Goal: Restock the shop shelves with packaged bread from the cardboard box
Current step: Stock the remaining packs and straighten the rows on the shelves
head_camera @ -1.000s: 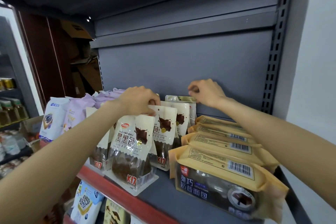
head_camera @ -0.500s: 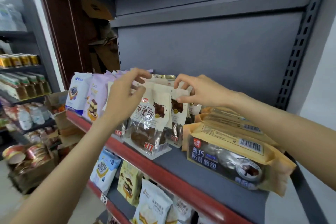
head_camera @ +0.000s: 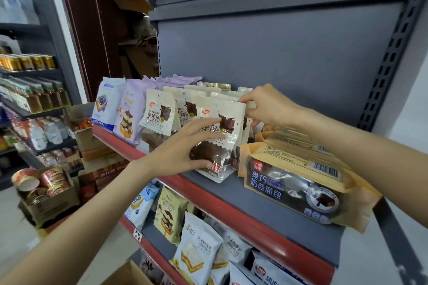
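Front pouch (head_camera: 228, 139): cream stand-up bag of dark chocolate bread, upright on the grey shelf (head_camera: 243, 194) with its base near the red front lip; long axis vertical, sealed top edge toward 12 o'clock, printed face turned outward toward the camera.
Left hand (head_camera: 183, 150): laid against the pouch's face from 8 o'clock, fingers spread across the print and the clear window, thumb under the lower edge; grasping the pouch, fingers only slightly curled.
Right hand (head_camera: 266, 105): at 1 o'clock of the pouch, fingertips pinching the top right corner of its seal.
Pouch row: more bags of the same kind (head_camera: 159, 115) standing upright behind and at 10 o'clock of the front pouch, tops up, faces outward, close-packed and overlapping.
Purple bag (head_camera: 129, 111): upright at 9 o'clock of the row, cake picture facing out.
White and blue bag (head_camera: 106, 104): upright just left of the purple bag, at the shelf's left end.
Yellow bread packs (head_camera: 298, 183): lying flat at 3 o'clock of the front pouch, stacked back in a line, long axes running left to right, barcode labels up; nearest pack touching or almost touching the pouch's right side, cannot tell which.
Lower shelf packs (head_camera: 196, 250): white and yellow bags standing upright at 6 o'clock.
Cardboard box (head_camera: 129, 273): brown corner at the bottom edge, 7 o'clock.
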Available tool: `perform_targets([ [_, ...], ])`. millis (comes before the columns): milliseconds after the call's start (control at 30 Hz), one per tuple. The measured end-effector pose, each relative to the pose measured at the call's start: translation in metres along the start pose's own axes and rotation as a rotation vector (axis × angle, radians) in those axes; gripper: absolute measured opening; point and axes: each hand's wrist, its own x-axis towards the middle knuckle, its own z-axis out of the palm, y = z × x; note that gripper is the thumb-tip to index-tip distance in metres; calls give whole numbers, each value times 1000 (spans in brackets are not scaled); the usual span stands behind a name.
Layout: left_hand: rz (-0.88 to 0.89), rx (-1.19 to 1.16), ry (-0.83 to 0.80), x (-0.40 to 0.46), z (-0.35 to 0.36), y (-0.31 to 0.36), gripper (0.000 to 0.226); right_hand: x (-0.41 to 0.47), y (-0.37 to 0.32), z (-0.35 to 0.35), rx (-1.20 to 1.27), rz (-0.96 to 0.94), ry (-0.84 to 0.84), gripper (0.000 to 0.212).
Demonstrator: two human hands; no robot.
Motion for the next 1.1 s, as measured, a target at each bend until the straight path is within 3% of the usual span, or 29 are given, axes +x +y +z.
perform_targets([
  [167,56,-50,-59,-4,2,-6,63,2,8,-1,29,30,-9,29],
  [300,42,5,50,-9,-2,-6,68,1,10,-9,160,21,-56,25],
  [433,-130,106,110,-15,-2,3,108,1,31,-26,40,37,71,32],
  [567,-342,104,-3,-12,-3,9,125,3,55,-24,-162,119,34,34],
  [800,-328,-126,-99,-2,-5,5,120,5,59,-10,42,157,114,34],
  [1100,-319,-161,-72,-4,-6,9,116,4,55,-7,-79,156,148,33],
])
